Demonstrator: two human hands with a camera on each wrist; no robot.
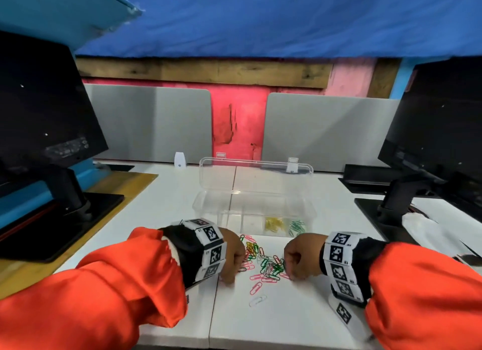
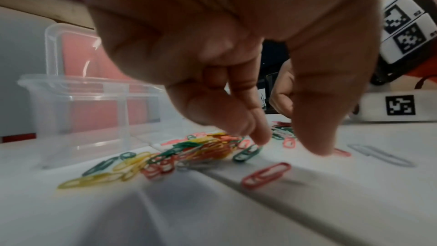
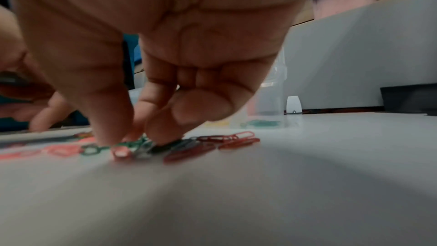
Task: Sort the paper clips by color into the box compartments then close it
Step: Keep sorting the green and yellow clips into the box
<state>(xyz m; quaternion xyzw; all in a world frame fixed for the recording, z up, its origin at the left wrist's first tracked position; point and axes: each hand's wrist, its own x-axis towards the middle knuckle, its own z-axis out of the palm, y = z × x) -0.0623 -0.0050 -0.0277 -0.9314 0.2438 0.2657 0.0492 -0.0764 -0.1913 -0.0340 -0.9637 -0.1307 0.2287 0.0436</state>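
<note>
A loose pile of red, green, yellow and white paper clips (image 1: 263, 263) lies on the white desk between my hands. Behind it stands the clear compartment box (image 1: 208, 208) with its lid (image 1: 255, 174) raised; yellow clips (image 1: 273, 224) and green clips (image 1: 297, 225) lie in separate right-hand compartments. My left hand (image 1: 229, 274) (image 2: 287, 144) reaches down at the pile's left edge, its forefinger touching a green clip (image 2: 247, 152) and its thumb apart from it. My right hand (image 1: 292, 271) (image 3: 134, 141) pinches a green clip (image 3: 132, 144) at the pile's right edge.
Dark monitors stand at the left (image 1: 39, 109) and right (image 1: 438, 130), their bases (image 1: 65, 208) (image 1: 391, 206) flanking the work area. Grey partitions (image 1: 156, 125) rise behind the box. A single white clip (image 1: 257, 300) lies nearest me.
</note>
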